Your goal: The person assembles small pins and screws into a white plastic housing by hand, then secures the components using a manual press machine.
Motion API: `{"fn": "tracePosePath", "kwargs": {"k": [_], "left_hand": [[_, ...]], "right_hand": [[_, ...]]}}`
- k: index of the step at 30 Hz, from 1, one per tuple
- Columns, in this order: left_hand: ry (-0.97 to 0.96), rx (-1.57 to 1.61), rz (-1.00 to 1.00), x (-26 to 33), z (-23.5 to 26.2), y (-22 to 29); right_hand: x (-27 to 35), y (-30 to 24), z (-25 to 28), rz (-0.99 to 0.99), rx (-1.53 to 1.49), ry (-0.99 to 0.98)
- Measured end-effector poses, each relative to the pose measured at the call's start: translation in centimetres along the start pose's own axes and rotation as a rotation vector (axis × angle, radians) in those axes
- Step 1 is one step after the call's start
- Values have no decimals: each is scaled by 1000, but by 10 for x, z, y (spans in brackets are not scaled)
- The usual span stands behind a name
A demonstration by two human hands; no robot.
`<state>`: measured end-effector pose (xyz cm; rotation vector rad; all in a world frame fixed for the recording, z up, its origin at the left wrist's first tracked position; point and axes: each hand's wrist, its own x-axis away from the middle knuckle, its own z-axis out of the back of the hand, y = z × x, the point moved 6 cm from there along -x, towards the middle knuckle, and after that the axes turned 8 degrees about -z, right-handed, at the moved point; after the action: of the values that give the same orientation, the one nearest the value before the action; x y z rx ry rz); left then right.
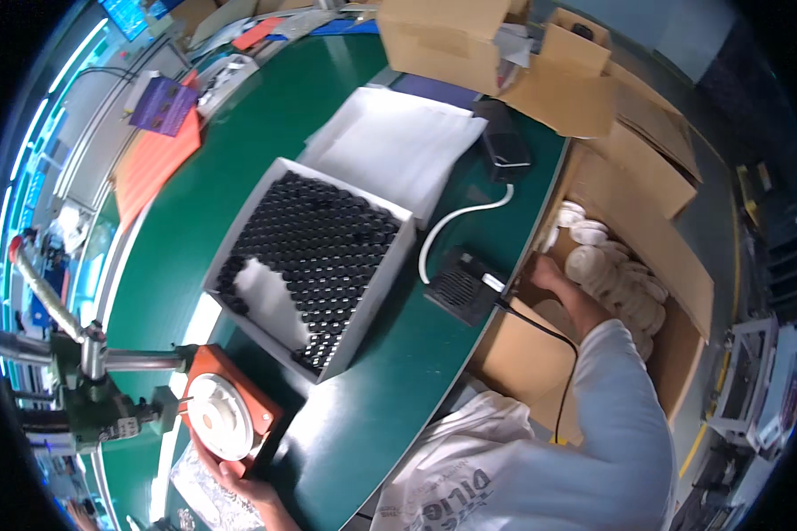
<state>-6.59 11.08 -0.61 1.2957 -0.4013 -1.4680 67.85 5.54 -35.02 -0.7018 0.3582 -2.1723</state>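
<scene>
My right hand (553,276) reaches into an open cardboard carton (673,265) beside the bench, touching the white round discs (615,274) piled inside; its grip is hidden. My left hand (239,482) is at the lower edge, fingers around the rim of a white round disc (217,416) seated on an orange fixture (257,403). A white box (394,265) filled with several small black caps sits in the middle of the green bench (266,115).
A grey-green press stand (88,389) rises left of the orange fixture. A black power adapter (460,285) and a white cable (456,221) lie right of the box. White foam sheets (398,146) and cardboard boxes (469,44) sit at the back.
</scene>
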Motion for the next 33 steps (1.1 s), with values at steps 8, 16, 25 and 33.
{"fn": "tracePosePath", "kwargs": {"k": [8, 16, 25, 33], "left_hand": [[-10, -30, 17, -1, -11, 14], [-62, -39, 33, -4, -7, 17], [-155, 100, 64, 0, -15, 21], [-130, 121, 43, -2, -13, 23]], "right_hand": [[73, -28, 102, -107, -807, 771], [232, -381, 225, 1040, -620, 484], [255, -566, 131, 1202, 429, -454], [242, -567, 136, 1074, 120, -618]]}}
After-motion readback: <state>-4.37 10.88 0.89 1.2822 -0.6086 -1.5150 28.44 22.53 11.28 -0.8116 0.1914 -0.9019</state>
